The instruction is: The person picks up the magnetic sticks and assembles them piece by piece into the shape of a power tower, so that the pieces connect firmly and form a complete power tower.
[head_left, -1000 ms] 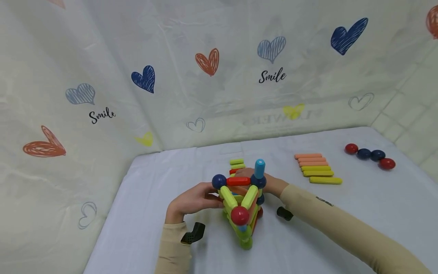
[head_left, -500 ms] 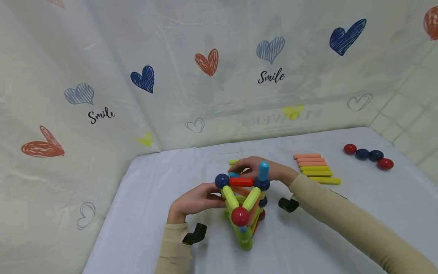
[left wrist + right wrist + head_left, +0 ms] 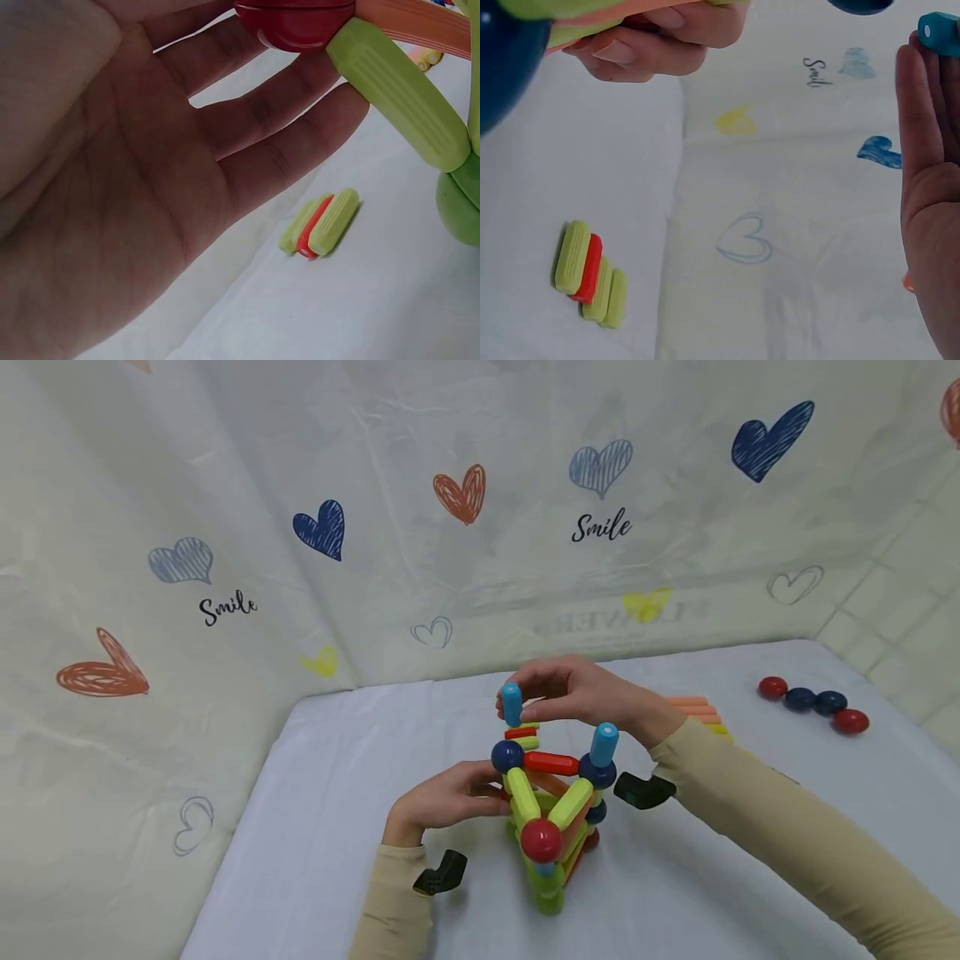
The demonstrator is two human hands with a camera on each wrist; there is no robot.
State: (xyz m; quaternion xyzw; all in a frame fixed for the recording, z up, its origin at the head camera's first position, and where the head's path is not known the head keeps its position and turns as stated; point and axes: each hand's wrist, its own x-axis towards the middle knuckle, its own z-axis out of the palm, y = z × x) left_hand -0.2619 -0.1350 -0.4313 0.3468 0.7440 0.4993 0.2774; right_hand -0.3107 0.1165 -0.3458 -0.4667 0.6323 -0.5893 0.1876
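Observation:
A magnetic stick-and-ball tower [image 3: 541, 841] stands in the middle of the table, with green, red and orange sticks joined by coloured balls. My left hand [image 3: 446, 795] holds its left side; the left wrist view has the fingers behind a red ball [image 3: 296, 26] and a green stick [image 3: 401, 94]. My right hand [image 3: 588, 695] pinches a light blue stick [image 3: 512, 704] upright, just above the tower's left navy ball [image 3: 507, 757]. On the right navy ball [image 3: 597, 772] another light blue stick [image 3: 604, 743] stands up. A red stick [image 3: 551, 763] links these two balls.
Behind the tower lie loose green and red sticks [image 3: 521, 733]. Orange and yellow sticks [image 3: 688, 702] are partly covered by the right forearm. Farther right sits a row of red and navy balls [image 3: 800, 698]. A heart-printed curtain [image 3: 375, 610] hangs behind the table.
My right hand has picked up a light blue stick from behind the tower and raised it over the left navy ball. The left hand keeps its hold on the tower.

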